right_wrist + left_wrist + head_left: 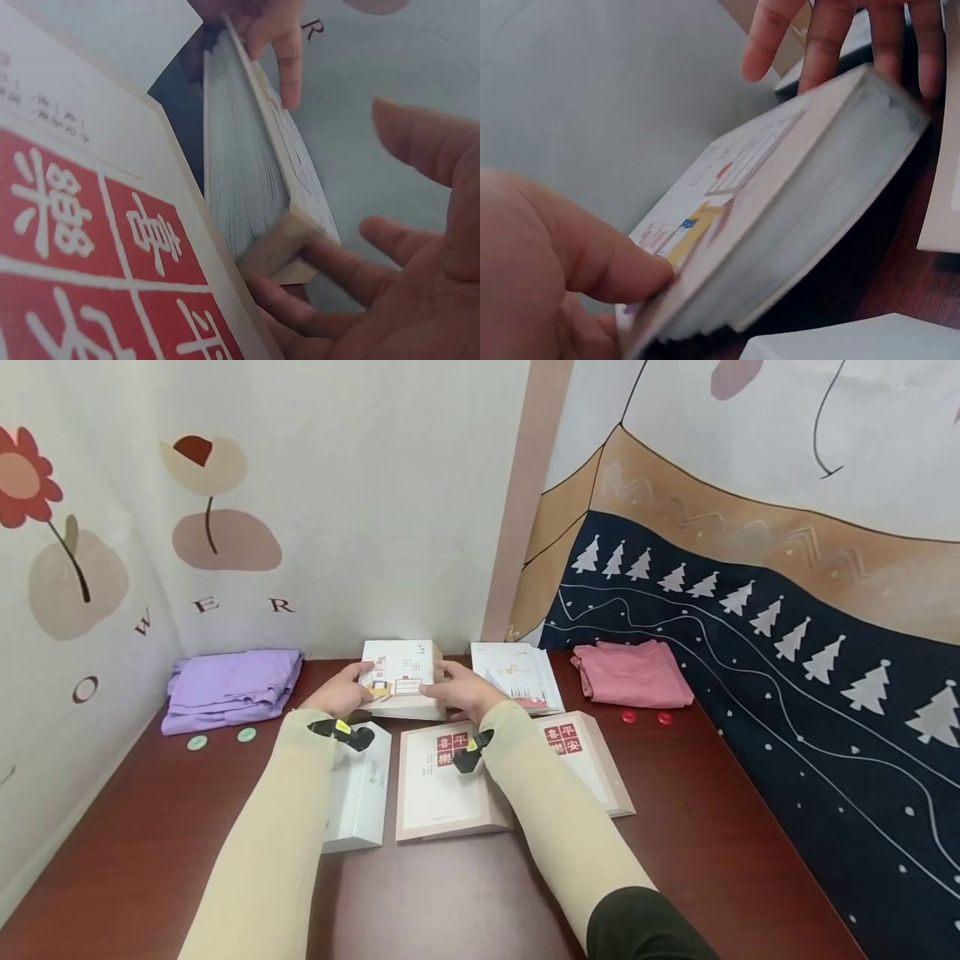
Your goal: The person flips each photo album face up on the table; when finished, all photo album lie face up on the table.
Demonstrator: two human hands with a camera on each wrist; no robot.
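Note:
At the back of the table is a thick white book [405,681] with a small coloured drawing on its cover. My left hand [339,690] grips its left edge, the thumb [622,262] on the cover and the other fingers beneath. In the left wrist view the book is tilted off the table. At its spine end, my right hand [468,689] has its fingers spread. The right wrist view shows those fingers [352,270] touching the spine, with the thumb lifted away from the cover.
In front lie a pale book [367,797], a book with red character squares [427,793] and a similar one [600,777]. Another illustrated book [551,681] is right of my hands. Purple cloth [232,685], pink cloth [633,675], green buttons [246,735] and red buttons [628,717] flank them.

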